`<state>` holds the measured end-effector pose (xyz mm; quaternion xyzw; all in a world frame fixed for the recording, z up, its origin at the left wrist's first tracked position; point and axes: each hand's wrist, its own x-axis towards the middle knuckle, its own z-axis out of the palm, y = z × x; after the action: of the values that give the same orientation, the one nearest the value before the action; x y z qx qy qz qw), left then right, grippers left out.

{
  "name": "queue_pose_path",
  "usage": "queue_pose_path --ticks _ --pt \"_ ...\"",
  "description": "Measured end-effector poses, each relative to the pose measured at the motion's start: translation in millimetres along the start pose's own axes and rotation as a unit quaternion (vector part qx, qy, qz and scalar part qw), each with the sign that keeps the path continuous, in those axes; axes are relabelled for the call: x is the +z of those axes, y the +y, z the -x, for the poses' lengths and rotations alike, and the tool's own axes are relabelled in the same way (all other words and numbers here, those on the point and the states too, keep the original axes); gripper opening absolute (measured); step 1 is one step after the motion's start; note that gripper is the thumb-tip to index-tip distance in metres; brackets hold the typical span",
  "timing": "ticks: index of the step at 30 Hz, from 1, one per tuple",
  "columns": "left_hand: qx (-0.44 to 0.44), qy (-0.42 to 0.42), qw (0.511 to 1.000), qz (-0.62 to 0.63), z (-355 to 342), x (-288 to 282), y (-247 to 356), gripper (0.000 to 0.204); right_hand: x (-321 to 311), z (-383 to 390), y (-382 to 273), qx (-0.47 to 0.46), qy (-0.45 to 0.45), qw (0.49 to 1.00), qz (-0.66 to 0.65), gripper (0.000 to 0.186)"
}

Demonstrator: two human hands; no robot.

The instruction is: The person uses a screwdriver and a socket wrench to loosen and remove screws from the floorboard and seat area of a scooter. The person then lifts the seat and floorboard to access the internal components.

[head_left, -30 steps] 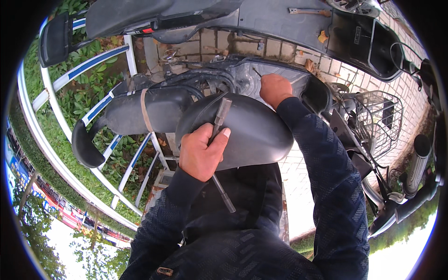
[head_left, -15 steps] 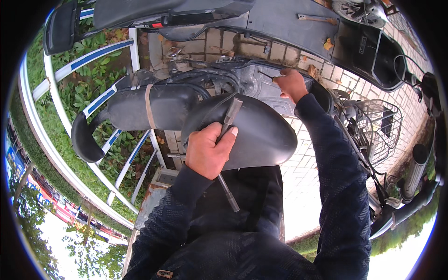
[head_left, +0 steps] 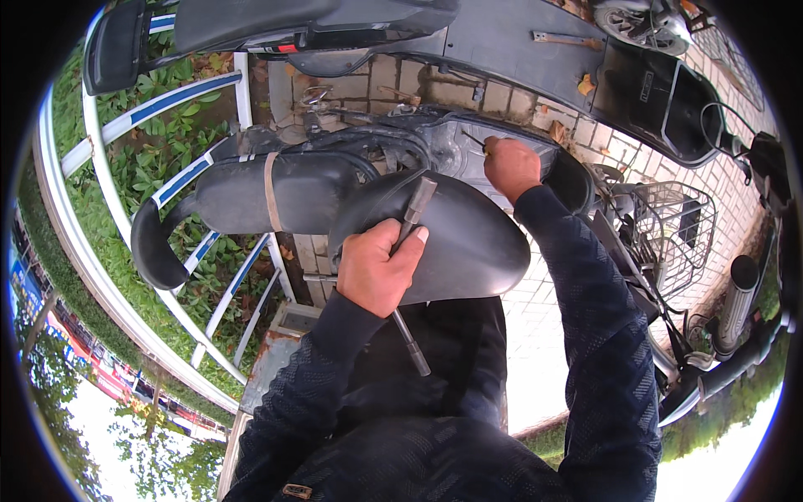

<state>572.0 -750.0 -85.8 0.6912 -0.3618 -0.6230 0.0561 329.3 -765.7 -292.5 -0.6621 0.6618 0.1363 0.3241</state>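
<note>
My left hand [head_left: 381, 266] is wrapped round a metal socket wrench [head_left: 421, 199], with a thick socket end above the fist and a thinner end below. Beneath that hand lies the black scooter seat [head_left: 468, 238], its smooth broad part close to my lap. Farther off, my right hand [head_left: 512, 170] is closed on a thin screwdriver [head_left: 473, 138]. The dark shaft points left over the scooter's dusty grey footboard [head_left: 452, 149]; most of its handle is hidden in my fingers. Whether the tip touches anything, I cannot tell.
A second black scooter [head_left: 519, 50] stands across the far side, with a flat metal bar [head_left: 565, 40] on its floor. Blue-and-white railings [head_left: 171, 109] border plants at left. A wire basket [head_left: 682, 238] and handlebars [head_left: 740, 301] are at right, above pale paving.
My right hand has shifted slightly left and nearer, turning so its back shows more and less of the screwdriver is visible. My left hand keeps its grip on the wrench.
</note>
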Motion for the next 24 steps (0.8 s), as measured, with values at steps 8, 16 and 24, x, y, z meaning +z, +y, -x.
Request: queue_pose_path --ticks 8,16,24 --pt "0.065 -0.007 0.995 -0.069 -1 -5 -10 0.039 6 -3 17 0.114 -0.087 0.972 -0.184 0.021" --pt "0.062 0.033 0.998 0.004 13 -99 -18 0.022 1 -19 -20 -0.161 -0.008 0.981 0.111 0.018" --pt "0.155 0.320 0.858 -0.370 -125 -133 -108 0.018 4 -10 37 0.363 -0.117 0.658 -0.649 0.027"
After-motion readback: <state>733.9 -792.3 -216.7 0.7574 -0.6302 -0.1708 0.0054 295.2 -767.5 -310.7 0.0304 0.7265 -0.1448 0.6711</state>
